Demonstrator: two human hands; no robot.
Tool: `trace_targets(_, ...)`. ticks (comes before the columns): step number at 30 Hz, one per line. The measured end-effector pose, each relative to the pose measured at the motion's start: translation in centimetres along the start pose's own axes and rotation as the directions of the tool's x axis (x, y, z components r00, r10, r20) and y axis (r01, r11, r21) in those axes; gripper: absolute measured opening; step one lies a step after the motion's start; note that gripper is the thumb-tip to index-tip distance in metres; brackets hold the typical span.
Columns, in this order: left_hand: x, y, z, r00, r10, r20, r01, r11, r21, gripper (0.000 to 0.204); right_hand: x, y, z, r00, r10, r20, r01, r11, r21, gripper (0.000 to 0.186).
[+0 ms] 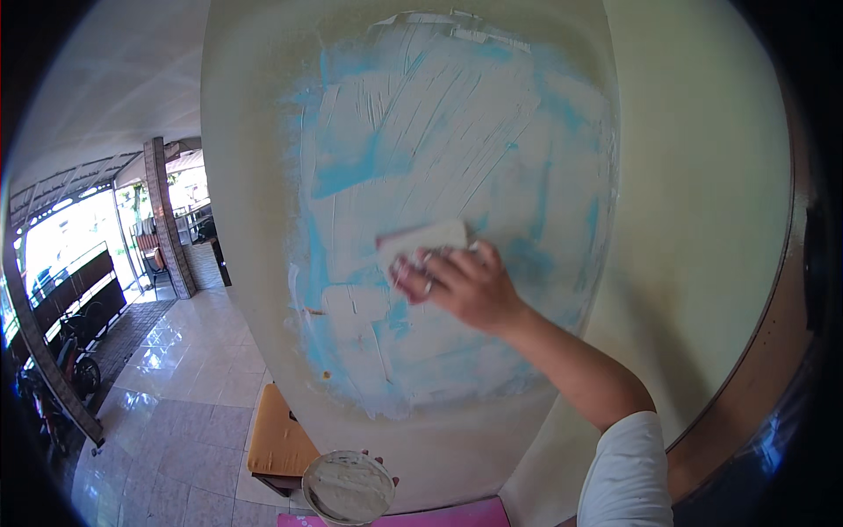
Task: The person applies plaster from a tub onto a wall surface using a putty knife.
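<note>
My right hand [474, 283] is closed around a flat spreader [432, 235] smeared with white putty. I hold it against the wall, over a large patch of white putty [439, 132] with blue paint showing through in streaks. Ridges and scrape lines run slantwise across the upper part of the patch. Low in the view, a round tub of white putty [349, 486] is held up by my left hand [394, 480]. Only a few of that hand's fingertips show at the tub's rim; the tub hides the rest.
A yellow-orange padded bench [279, 435] stands low left, beside a pink item [457, 515] at the wall's foot. The wall turns a corner to a pale green wall [694, 202] at right. Far left are a pillar [169, 220], tiled floor [189, 351] and a motorbike [79, 360].
</note>
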State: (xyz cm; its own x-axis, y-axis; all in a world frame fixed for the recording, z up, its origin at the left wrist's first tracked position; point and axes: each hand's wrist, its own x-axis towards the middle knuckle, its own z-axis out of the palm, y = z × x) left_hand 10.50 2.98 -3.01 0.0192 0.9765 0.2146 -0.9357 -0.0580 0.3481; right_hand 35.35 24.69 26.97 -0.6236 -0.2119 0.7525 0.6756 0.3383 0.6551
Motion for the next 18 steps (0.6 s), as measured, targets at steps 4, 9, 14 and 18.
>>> trace_targets(4, 0.1, 1.1, -0.3, 1.0, -0.008, 0.001, 0.008, 1.0, 0.009, 0.086, 4.6, 2.4, -1.8, 0.996, -0.033, -0.08, 0.024, 0.995, -0.102, 0.04)
trace_targets(9, 0.5, 1.2, -0.4, 0.999, -0.043, 0.007, 0.043, 0.999, 0.006, 0.086, 12.4, 12.5, -2.0, 0.958, 0.199, -0.206, -0.25, 0.932, -0.264, 0.04)
trace_targets(14, 0.6, 3.3, -1.2, 0.999, -0.048, 0.001, 0.048, 0.999, 0.022, 0.087, 9.1, 1.7, 2.2, 0.999, -0.007, -0.039, 0.001, 0.986, -0.167, 0.038)
trace_targets(18, 0.6, 4.8, -1.9, 0.999, -0.04, -0.004, 0.04, 0.999, 0.034, 0.087, 7.0, -5.4, 1.2, 0.993, -0.11, -0.049, 0.111, 0.993, 0.029, 0.031)
